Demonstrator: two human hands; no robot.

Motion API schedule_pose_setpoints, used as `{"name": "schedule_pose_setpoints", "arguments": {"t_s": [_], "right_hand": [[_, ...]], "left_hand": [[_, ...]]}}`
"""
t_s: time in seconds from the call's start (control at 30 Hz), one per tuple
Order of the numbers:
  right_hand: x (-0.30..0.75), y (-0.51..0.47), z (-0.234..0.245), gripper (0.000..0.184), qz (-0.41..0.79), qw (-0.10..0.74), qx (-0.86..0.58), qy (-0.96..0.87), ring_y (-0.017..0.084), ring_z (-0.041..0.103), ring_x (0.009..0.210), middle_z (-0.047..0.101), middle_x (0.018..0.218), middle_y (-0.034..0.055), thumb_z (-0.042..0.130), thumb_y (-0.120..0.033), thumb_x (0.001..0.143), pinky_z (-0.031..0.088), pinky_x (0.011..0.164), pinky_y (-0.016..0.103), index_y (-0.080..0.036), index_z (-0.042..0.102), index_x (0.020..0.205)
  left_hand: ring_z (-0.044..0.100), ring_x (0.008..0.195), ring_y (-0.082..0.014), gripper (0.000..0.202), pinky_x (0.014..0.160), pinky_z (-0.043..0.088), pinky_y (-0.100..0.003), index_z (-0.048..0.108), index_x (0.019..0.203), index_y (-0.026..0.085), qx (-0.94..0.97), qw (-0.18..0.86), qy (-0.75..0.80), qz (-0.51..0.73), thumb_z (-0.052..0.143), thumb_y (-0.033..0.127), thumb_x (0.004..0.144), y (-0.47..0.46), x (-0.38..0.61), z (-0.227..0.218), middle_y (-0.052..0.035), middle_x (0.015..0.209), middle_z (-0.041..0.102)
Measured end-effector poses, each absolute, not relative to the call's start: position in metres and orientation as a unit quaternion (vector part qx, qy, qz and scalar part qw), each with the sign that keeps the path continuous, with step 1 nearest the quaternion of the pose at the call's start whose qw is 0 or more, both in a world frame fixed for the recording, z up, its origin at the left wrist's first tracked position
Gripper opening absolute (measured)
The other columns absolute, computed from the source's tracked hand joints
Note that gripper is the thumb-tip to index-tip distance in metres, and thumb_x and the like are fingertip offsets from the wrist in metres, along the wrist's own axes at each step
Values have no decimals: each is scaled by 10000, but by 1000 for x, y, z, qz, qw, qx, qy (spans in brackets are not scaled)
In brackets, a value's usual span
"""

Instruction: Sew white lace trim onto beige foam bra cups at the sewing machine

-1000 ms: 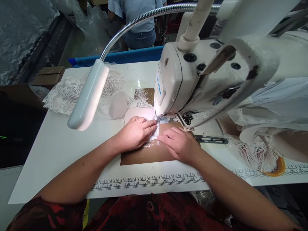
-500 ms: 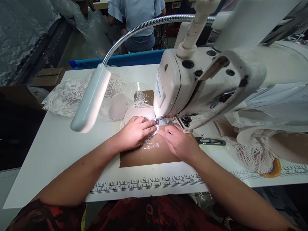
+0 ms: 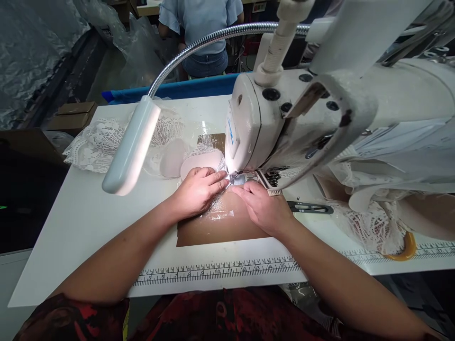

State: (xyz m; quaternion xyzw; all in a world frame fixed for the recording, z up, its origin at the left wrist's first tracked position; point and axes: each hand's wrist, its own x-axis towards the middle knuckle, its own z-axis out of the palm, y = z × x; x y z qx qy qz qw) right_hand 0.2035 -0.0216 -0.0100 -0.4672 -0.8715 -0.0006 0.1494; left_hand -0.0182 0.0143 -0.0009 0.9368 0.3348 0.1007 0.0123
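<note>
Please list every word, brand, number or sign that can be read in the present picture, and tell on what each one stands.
"JUKI": in blue, on the front of the sewing machine, seen at a slant.
"8", "9", "10", "11", "12", "13": on the measuring scale along the near edge of the table.
Too small to read: the scale's upper row of figures.
Too blurred to read: the small label in the background.
</note>
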Motion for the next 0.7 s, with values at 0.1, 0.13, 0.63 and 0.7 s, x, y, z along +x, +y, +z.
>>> {"name": "schedule_pose_setpoints", "arguments": {"t_s": [0.1,0.13,0.63,0.7], "right_hand": [[204,-21,-11,436,9,156,-462,-873,166,510,764,638,899,33,473,-83,793,334,610,277,-244,639,1162],[204,-21,-11,430,12,156,-462,-873,168,511,763,637,880,34,473,-89,796,334,605,276,-243,640,1161],[205,-21,-10,412,23,167,-463,-870,152,551,761,661,894,5,468,-100,820,330,575,259,-254,622,1170],[205,-22,-9,409,18,165,-466,-869,154,555,774,665,912,1,473,-113,826,337,583,257,-264,619,1178]], "left_hand": [[496,981,-256,370,783,392,-408,552,1265,180,935,9,342,93,433,194,915,14,-18,0,-72,1331,548],[498,983,-258,373,780,392,-408,547,1271,180,935,8,343,91,434,198,916,14,-18,1,-75,1331,548],[456,1152,-323,406,800,388,-423,494,1296,139,923,-30,381,47,357,315,957,7,-17,12,-148,1295,528],[483,1114,-320,439,764,411,-410,497,1291,139,916,-28,400,24,341,384,962,2,-16,19,-148,1292,526]]}}
